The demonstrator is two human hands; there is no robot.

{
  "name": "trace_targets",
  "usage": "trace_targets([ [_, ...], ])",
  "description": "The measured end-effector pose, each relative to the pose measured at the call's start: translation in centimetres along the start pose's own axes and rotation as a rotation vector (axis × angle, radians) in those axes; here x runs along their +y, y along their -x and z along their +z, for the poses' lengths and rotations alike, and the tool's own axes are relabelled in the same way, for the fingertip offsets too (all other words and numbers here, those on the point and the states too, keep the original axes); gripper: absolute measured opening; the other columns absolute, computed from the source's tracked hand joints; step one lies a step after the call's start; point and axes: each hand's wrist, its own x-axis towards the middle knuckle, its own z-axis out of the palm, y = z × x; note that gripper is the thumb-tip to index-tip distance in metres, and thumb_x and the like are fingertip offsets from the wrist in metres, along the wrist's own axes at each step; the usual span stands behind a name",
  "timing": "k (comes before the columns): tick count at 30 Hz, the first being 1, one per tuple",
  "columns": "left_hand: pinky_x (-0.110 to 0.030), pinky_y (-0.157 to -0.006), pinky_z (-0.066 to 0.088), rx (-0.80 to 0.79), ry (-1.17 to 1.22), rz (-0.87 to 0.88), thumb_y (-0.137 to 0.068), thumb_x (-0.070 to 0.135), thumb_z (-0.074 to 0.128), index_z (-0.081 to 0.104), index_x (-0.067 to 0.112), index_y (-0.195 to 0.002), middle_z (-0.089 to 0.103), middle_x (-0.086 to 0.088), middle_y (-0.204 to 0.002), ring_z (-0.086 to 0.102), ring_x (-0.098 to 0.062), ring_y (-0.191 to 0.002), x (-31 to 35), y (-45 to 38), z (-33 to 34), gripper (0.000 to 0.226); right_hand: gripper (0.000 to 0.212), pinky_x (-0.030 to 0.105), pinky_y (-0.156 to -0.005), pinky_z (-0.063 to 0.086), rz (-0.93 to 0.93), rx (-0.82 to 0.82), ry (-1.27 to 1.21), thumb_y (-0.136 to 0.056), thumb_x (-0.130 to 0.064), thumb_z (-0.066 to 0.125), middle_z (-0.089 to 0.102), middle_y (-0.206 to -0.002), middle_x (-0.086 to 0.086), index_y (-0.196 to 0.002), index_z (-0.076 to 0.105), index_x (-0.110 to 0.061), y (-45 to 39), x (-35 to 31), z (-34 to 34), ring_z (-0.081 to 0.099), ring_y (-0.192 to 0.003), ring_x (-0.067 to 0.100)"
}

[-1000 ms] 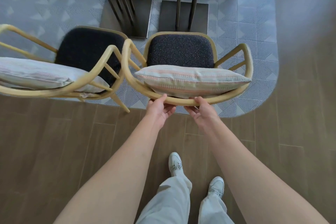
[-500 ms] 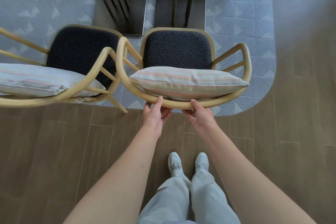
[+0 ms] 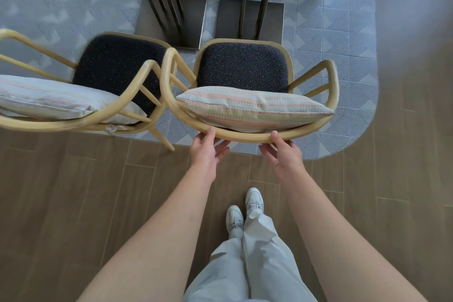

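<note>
Chair frame (image 3: 247,137) smooth pale wood; seat (image 3: 242,66) dark nubby cloth; cushion (image 3: 255,110) striped woven cloth; floor (image 3: 73,203) matt wood planks

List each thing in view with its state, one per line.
Held chair, upright, back rail gripped by both hands.
Left hand, thumb over rail, fingers under.
Right hand, same grip.
Striped cushion, lying on held chair's seat.
Second chair, upright, untouched, carrying second cushion.

Chair (image 3: 247,136) frame pale yellow; seat (image 3: 242,66) dark speckled; cushion (image 3: 255,108) cream, orange-striped.
</note>
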Motion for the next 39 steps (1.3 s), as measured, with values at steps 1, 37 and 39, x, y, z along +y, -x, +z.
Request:
trace_targets([
  [1,-0.042,-0.083,0.061,-0.009,-0.001,-0.002,-0.1,0.026,0.061,0.061,0.015,-0.12,0.073,-0.009,-0.114,0.075,-0.028,-0.096,0.1,0.1,-0.1,0.022,0.034,0.044,-0.093,0.058,0.005,-0.012,-0.004,-0.094,-0.01,0.067,0.064,-0.125,0.014,-0.123,0.055,0.0,0.1,-0.1,0.0,0.071,-0.098,0.024],
  [37,-0.036,-0.105,0.029,0.064,-0.171,0.213,-0.103,0.059,0.031,0.037,0.03,-0.154,0.045,0.003,-0.151,0.039,-0.017,-0.139,4.7,9.7,2.9,0.059,0.06,0.039,-0.111,0.029,-0.126,-0.122,0.467,-0.104,-0.043,0.042,0.032,-0.16,-0.002,-0.158,0.025,-0.022,10.8,-2.0,2.1,0.031,-0.146,0.022],
  [39,-0.037,-0.107,0.029,0.035,-0.157,0.247,-0.104,0.061,0.027,0.04,0.027,-0.153,0.044,0.001,-0.154,0.039,-0.019,-0.142,5.5,10.9,2.5,0.061,0.055,0.034,-0.108,0.027,-0.193,-0.204,0.469,-0.105,-0.044,0.039,0.034,-0.159,-0.007,-0.156,0.032,-0.024,11.7,-2.9,2.9,0.033,-0.144,0.016],
])
